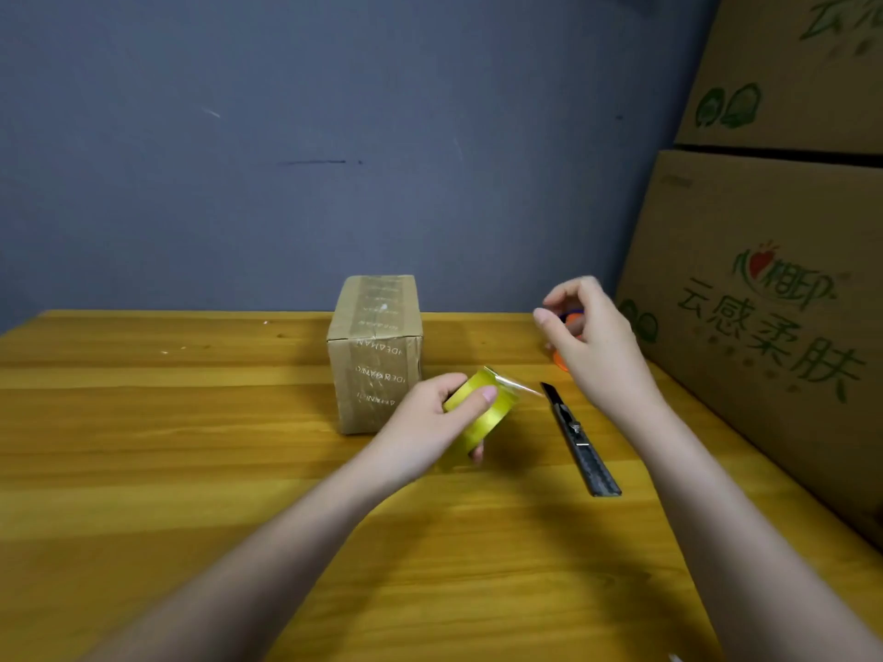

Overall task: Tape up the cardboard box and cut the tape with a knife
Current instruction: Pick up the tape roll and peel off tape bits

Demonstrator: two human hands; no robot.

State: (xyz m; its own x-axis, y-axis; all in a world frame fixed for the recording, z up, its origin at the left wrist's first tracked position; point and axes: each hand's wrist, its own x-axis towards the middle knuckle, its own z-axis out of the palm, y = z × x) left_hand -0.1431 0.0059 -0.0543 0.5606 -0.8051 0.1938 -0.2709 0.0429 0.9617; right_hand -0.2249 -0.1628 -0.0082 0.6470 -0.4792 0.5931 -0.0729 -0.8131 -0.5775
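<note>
Nearest us on the surface our left hand grips the tape roll, the knife lies just right, our right hand hovers loosely curled, the cardboard box beyond.

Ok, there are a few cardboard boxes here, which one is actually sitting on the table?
The small plain cardboard box with printed tape, standing on the wooden table near the wall. The two large boxes with green lettering are stacked off its right edge.
</note>
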